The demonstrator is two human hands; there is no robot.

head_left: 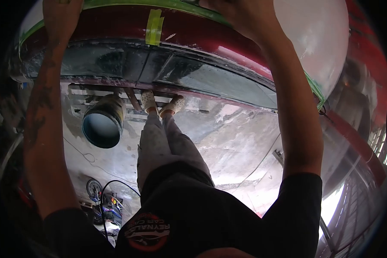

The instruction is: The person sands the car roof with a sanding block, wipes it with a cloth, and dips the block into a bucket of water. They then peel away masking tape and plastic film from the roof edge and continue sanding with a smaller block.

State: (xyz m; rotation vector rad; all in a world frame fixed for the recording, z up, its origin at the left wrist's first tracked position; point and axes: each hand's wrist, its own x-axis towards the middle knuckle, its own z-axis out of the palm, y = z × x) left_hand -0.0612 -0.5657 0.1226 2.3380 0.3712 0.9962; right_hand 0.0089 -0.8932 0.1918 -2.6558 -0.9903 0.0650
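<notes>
- Both arms reach forward to a red panel (116, 28) at the top of the view; the person stands close against it, shoes (161, 103) tucked under its lower edge.
- The left hand (62, 15) lies on the panel's upper edge. Its fingers are cut off by the frame, so we cannot tell how far it is open or whether it holds anything.
- The right hand (238, 15) rests where the green tape (120, 3) meets a white surface (314, 34). The fingers are out of view here too, so grip and opening cannot be told.
- The green tape follows the panel's upper edge between the hands and reappears lower right along the white surface. A short strip (154, 26) crosses the red face upright.
- Progress, in our judgement: the visible run of tape is laid and lies flat. What is left above the frame we cannot see.
- Edges: below the red face runs a dark sill (112, 60) — scuffed and dusty, with seams between its sections.
- Room: a drum (103, 124) lies on its side on the concrete floor (232, 133), just left of the shoes. A cable (262, 161) trails to the right — otherwise the floor on that side is open for a sidestep.
</notes>
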